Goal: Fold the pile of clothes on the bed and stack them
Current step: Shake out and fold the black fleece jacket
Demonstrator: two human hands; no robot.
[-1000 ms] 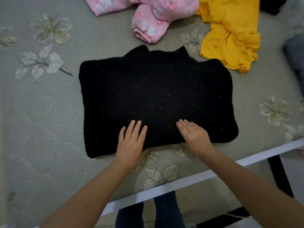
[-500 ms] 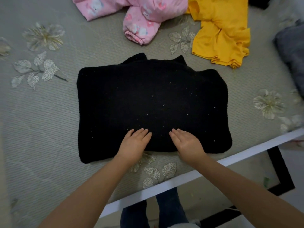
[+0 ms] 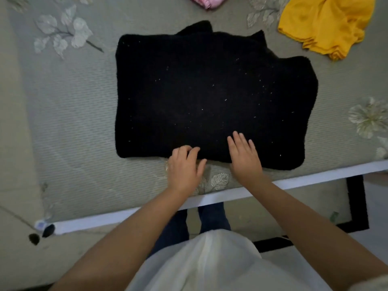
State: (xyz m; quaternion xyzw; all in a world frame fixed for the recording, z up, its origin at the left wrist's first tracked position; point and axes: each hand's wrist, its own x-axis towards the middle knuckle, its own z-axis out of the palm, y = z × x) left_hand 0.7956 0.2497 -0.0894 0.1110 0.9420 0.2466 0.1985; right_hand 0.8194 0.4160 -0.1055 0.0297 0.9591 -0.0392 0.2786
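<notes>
A black fuzzy sweater [image 3: 210, 91] lies folded into a wide rectangle on the grey-green bed cover [image 3: 69, 127]. My left hand [image 3: 184, 168] sits at the sweater's near edge, its fingertips curled onto the hem. My right hand [image 3: 244, 156] lies flat on the near edge just to the right, fingers spread on the fabric. A crumpled yellow garment [image 3: 327, 24] lies at the far right. Only a scrap of a pink garment [image 3: 209, 1] shows at the top edge.
The bed's white front rail [image 3: 315, 179] runs just below my hands. A black floor frame [image 3: 359, 206] shows under the bed at the right. My own white shirt and dark trouser legs fill the bottom middle.
Both hands slid back toward the near edge of the sweater and closer together. The left hand's fingers curled onto the hem. The camera tilted down, so the pink garment mostly left view.
</notes>
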